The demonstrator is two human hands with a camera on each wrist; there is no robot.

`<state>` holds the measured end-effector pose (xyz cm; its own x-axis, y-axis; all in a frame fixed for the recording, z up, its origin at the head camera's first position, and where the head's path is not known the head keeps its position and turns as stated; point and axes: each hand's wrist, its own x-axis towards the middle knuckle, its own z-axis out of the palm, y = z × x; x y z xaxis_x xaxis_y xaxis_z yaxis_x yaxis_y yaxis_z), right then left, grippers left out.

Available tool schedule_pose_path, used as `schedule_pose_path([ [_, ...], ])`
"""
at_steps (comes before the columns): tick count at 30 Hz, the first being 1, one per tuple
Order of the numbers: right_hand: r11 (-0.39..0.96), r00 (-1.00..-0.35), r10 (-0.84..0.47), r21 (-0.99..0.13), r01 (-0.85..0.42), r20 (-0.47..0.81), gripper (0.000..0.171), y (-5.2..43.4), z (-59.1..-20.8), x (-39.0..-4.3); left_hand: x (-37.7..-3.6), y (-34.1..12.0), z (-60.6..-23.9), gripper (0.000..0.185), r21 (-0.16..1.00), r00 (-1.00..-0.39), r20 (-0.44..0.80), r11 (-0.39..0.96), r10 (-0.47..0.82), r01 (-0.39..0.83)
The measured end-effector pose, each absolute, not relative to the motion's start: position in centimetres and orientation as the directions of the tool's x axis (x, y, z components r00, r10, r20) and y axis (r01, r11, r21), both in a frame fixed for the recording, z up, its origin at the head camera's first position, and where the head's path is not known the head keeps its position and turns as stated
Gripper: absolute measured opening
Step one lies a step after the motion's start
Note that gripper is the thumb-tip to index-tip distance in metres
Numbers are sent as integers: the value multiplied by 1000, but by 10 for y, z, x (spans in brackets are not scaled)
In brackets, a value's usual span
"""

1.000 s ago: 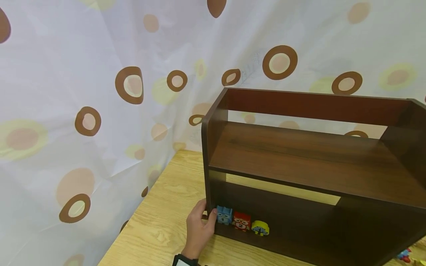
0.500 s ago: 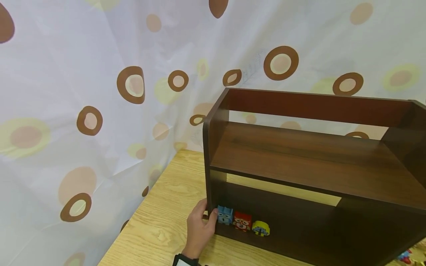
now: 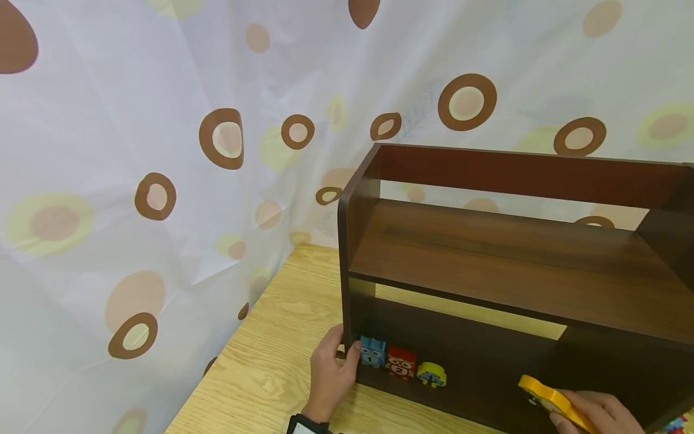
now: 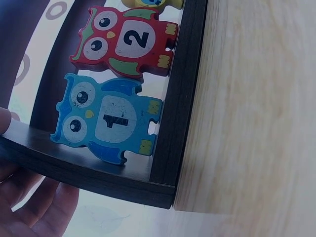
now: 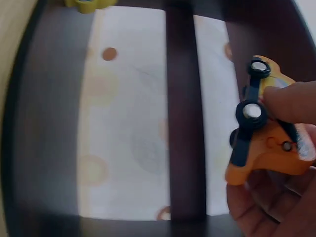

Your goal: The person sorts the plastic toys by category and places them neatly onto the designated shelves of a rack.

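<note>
My left hand [image 3: 332,377] grips the left side panel of a dark brown wooden shelf [image 3: 504,253], thumb inside and fingers outside. Inside on the lower level, close to that thumb, stands a blue owl toy [image 4: 103,118] numbered 1. Beside it come a red owl toy [image 4: 126,42] numbered 2 and a small yellow clock-like toy [image 3: 432,375]. At the lower right, my right hand [image 3: 602,413] pinches an orange toy car [image 5: 271,138] between thumb and fingers, in front of the lower compartment. Its black wheels with silver hubs face the right wrist camera.
The shelf stands on a light wood table [image 3: 255,355]. Behind and to the left hangs a white sheet [image 3: 184,241] with brown and yellow spots. Small colourful pieces [image 3: 675,425] lie past the shelf's right end, partly cut off.
My right hand has come into the head view from the lower right, holding the orange toy car. My left hand keeps its grip on the panel; the toys have not moved.
</note>
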<state>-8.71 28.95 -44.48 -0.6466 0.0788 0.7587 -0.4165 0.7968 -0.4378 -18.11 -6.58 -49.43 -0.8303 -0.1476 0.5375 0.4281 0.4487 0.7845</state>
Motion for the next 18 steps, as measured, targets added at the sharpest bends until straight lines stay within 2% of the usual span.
schedule_pose_path([
  [1, 807, -671, 88, -448, -386, 737, 32, 285, -447, -89, -181, -66, -494, 27, 785, -832, 536, 449, -146, 427],
  [7, 842, -789, 97, -473, -260, 606, 28, 272, -455, -93, -180, -67, -493, 28, 787, -837, 530, 448, -139, 424],
  [14, 895, -855, 48, -403, -193, 516, 30, 271, -461, -103, -179, -66, -494, 27, 778, -829, 541, 456, -140, 431],
  [18, 896, -923, 37, -422, -139, 382, 26, 270, -462, -111, -180, -65, -494, 27, 773, -822, 551, 460, -145, 437],
])
